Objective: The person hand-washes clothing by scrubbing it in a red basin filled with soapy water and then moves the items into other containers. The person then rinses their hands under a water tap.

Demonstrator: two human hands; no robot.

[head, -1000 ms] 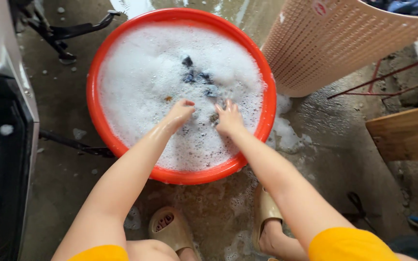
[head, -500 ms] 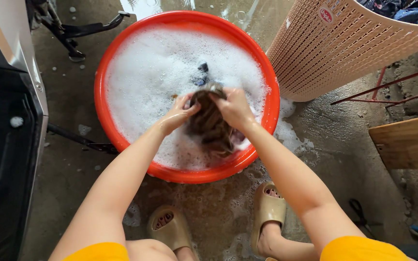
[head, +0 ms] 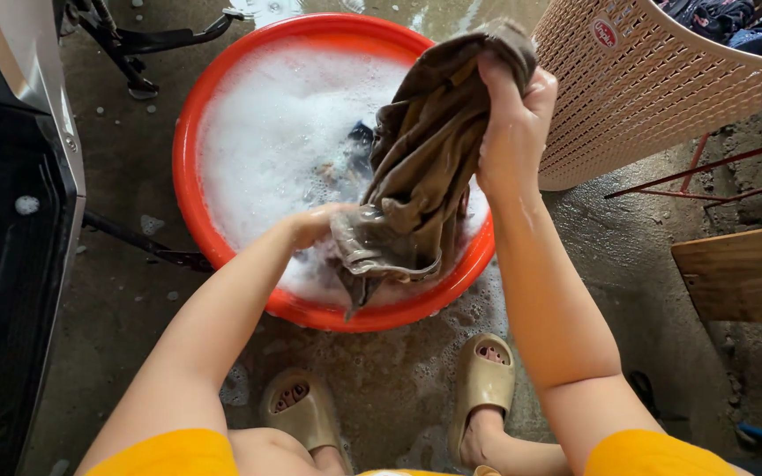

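A wet brown garment (head: 425, 167) is held above the red basin (head: 189, 176) — clamped high in the right hand (head: 509, 119), gripped low by the left hand (head: 319, 225). Suds could be dripped onto the concrete floor (head: 628, 256) — the hem hangs near the rim.

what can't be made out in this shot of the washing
Head view only:
- Left hand: its fingers, hidden behind the brown cloth, so its grip is unclear.
- Dark clothes in the red basin: mostly buried in foam.
- Laundry basket: its top and contents cut off by the frame edge.
- Right hand: gripping the cloth's top, which its fingers partly hide.
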